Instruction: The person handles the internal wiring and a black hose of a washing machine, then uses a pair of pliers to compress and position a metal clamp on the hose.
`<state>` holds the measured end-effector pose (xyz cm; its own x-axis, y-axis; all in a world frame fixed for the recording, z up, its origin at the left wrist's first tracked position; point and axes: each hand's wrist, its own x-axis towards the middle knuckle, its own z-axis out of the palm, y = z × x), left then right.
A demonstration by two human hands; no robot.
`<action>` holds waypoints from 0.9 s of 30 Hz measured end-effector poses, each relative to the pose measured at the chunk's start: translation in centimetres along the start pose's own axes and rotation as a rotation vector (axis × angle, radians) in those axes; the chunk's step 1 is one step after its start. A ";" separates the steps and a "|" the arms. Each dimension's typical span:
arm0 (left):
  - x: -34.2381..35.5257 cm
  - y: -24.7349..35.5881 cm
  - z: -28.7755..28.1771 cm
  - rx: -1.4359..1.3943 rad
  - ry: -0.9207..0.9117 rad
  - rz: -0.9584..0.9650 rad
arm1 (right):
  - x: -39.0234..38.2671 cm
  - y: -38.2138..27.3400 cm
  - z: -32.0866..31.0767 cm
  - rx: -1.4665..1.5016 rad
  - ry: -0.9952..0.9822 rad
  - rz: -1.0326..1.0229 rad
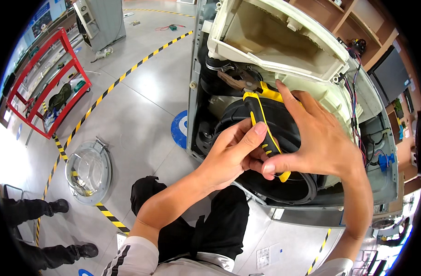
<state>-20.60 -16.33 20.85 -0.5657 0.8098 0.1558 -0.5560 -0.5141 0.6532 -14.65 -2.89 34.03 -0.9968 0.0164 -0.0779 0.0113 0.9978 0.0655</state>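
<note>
A pair of pliers (260, 110) with black and yellow handles points up and left over the opened washing machine. My left hand (240, 147) is closed round one handle, thumb pressed along it. Spread wide, my right hand (325, 131) arches over the handles. Its index finger lies by the upper handle, and its thumb comes close to the lower handle's end and my left fingertips. The plier jaws sit just below a hose clamp (218, 66) on a black hose. Beneath my hands is the black rubber door gasket (233, 115), partly covered.
The cream detergent drawer housing (284, 60) rises above the pliers. Wires (355, 110) run down the machine's right side. A round glass door (88, 172) lies on the floor at left, near a red cart (77, 64). Another person's legs (31, 209) are at lower left.
</note>
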 end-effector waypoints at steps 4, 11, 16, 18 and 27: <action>0.2 -0.3 0.0 0.056 0.009 0.007 | 0.1 0.3 0.0 -0.031 -0.030 -0.027; 0.8 -0.4 0.6 0.035 0.054 0.060 | 1.1 0.2 -0.9 -0.010 -0.130 -0.017; 1.4 -0.8 -0.1 0.064 -0.001 0.120 | 1.0 0.2 -0.7 0.016 -0.076 -0.043; 1.8 -1.1 -0.5 0.075 -0.024 0.147 | 1.0 0.2 -0.6 0.031 -0.048 -0.051; 4.8 -1.5 1.0 -0.071 -0.010 0.267 | 1.0 0.0 0.0 0.110 0.012 -0.088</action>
<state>-21.85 -11.36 21.34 -0.6918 0.6459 0.3230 -0.4296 -0.7276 0.5348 -15.62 -2.84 33.92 -0.9952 -0.0715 -0.0668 -0.0682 0.9964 -0.0502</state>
